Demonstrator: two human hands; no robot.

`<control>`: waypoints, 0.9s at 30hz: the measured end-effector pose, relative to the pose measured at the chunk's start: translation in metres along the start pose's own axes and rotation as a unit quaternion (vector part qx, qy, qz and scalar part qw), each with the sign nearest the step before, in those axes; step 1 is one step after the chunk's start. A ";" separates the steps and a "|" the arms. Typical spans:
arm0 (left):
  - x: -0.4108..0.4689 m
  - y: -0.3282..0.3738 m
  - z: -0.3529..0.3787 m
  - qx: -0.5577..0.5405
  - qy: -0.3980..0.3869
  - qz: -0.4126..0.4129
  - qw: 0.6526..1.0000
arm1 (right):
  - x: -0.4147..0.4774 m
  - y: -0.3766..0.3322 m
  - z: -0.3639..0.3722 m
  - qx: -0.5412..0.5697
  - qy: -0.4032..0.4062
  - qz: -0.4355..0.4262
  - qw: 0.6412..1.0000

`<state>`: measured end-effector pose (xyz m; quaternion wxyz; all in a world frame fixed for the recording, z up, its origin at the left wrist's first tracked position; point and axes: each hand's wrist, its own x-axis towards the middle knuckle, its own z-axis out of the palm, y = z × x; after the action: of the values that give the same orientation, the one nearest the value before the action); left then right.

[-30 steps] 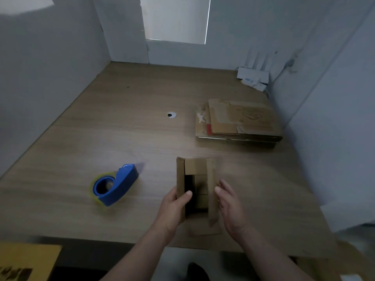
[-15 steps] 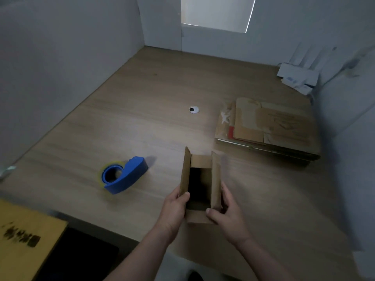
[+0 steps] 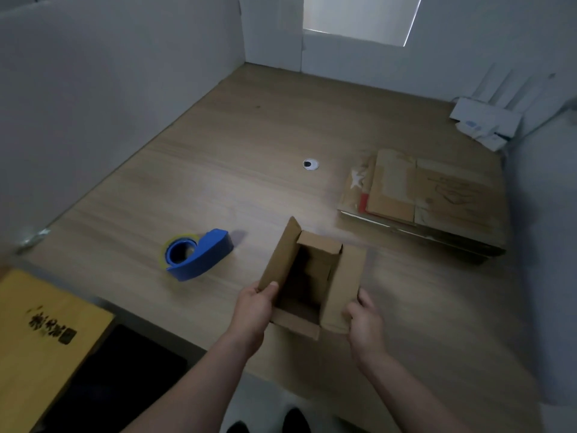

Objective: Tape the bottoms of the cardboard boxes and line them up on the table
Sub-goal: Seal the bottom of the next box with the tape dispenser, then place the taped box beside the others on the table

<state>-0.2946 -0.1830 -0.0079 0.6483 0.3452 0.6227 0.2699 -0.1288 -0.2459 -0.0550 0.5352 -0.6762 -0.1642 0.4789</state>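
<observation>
Standing open at lower centre, the cardboard box (image 3: 345,276) is gripped by its side flaps in left hand (image 3: 254,310) and right hand (image 3: 363,320); it is judged light, easily creased, better held by its walls.

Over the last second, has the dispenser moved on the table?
No. The dispenser lies at the same spot, left of and nearer than the grommet, nose towards it; only the camera turned.
</observation>
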 end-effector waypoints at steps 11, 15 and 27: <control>0.004 -0.006 0.004 -0.089 -0.022 -0.016 0.996 | -0.015 -0.001 0.016 0.043 -0.077 -0.023 0.996; 0.005 -0.016 0.004 -0.123 -0.025 -0.029 0.992 | -0.016 0.005 0.017 0.071 -0.081 -0.008 0.994; -0.025 0.004 -0.040 -0.073 0.079 0.081 0.991 | -0.028 -0.033 0.068 -0.024 -0.111 -0.090 0.989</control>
<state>-0.3358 -0.1957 0.0108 0.5966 0.3237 0.6207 0.3925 -0.1889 -0.2157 -0.0101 0.5381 -0.6137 -0.2948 0.4969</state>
